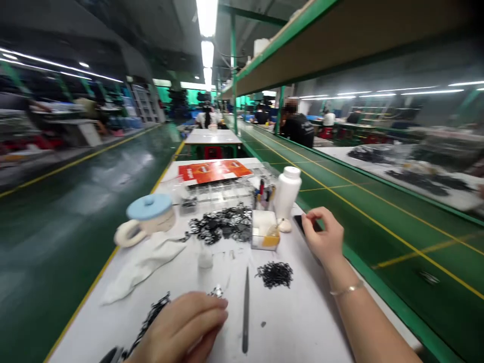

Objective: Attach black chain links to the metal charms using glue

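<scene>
My left hand (pixel 189 322) is low over the white table, its fingers curled and pressed together. Whatever may be between them is hidden. Just past its fingertips are a few small shiny pieces (pixel 217 291). My right hand (pixel 325 233) is at the table's right edge, thumb and fingers closed at a black flat object (pixel 299 222), which they partly cover. Between the hands lie grey tweezers (pixel 246 312) and a small heap of black parts (pixel 277 275). A small translucent bottle (pixel 205 258) stands ahead of my left hand. More black parts (pixel 151 315) lie left of that hand.
Further back are a large pile of black shiny parts (pixel 223 223), a clear box (pixel 264 231), a white bottle (pixel 287 191) and an orange printed sheet (pixel 214 171). A blue-lidded mug (pixel 151 214) and white cloth (pixel 145 259) are at left. A person (pixel 298 128) sits beyond.
</scene>
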Available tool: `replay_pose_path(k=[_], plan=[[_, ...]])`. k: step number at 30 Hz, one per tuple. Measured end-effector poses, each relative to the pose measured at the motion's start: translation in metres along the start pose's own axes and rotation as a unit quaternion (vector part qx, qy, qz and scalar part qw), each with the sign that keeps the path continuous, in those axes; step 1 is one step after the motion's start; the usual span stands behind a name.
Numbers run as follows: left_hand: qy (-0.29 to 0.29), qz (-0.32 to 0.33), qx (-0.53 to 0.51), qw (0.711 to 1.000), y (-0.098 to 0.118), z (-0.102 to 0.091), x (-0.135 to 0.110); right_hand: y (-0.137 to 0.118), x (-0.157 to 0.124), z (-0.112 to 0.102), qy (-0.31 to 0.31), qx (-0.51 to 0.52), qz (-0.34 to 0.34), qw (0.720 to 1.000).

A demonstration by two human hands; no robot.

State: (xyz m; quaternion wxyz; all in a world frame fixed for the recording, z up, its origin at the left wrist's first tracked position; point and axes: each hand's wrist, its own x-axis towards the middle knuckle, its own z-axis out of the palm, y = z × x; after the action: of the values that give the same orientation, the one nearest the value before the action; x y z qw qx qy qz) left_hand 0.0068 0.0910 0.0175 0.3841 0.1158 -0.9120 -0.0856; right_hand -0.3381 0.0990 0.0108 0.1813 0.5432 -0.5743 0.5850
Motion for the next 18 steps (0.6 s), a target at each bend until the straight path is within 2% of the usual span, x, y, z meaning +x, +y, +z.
replay_pose_path(k=[3,5,6,7,8,11,13,15,18], plan=[[0.094,-0.050,0.044,0.993,-0.010,-0.034,0.022,-0.019,-0.004,0.005,-0.049,0.030,-0.098,0.993],[0.141,-0.084,0.119,0.979,-0.028,-0.055,0.038,-0.028,-0.006,0.009,-0.065,0.048,-0.144,0.986],[0.118,-0.151,0.152,0.970,-0.041,-0.061,0.047,-0.031,-0.007,0.010,-0.071,0.055,-0.160,0.983],[0.056,-0.239,0.173,0.954,-0.056,-0.064,0.056,-0.033,-0.008,0.012,-0.077,0.059,-0.171,0.980],[0.006,-0.270,0.172,0.947,-0.072,-0.062,0.063,-0.035,-0.009,0.013,-0.084,0.061,-0.180,0.978],[-0.141,-0.295,0.143,0.934,-0.119,-0.037,0.078,-0.036,-0.011,0.014,-0.103,0.062,-0.193,0.974],[-0.231,-0.311,0.138,0.912,-0.140,-0.015,0.079,-0.036,-0.012,0.014,-0.112,0.062,-0.197,0.972],[-0.280,-0.333,0.149,0.888,-0.151,-0.001,0.073,-0.036,-0.012,0.013,-0.117,0.065,-0.198,0.971],[-0.312,-0.356,0.162,0.866,-0.153,0.004,0.062,-0.037,-0.012,0.012,-0.125,0.074,-0.197,0.970]])
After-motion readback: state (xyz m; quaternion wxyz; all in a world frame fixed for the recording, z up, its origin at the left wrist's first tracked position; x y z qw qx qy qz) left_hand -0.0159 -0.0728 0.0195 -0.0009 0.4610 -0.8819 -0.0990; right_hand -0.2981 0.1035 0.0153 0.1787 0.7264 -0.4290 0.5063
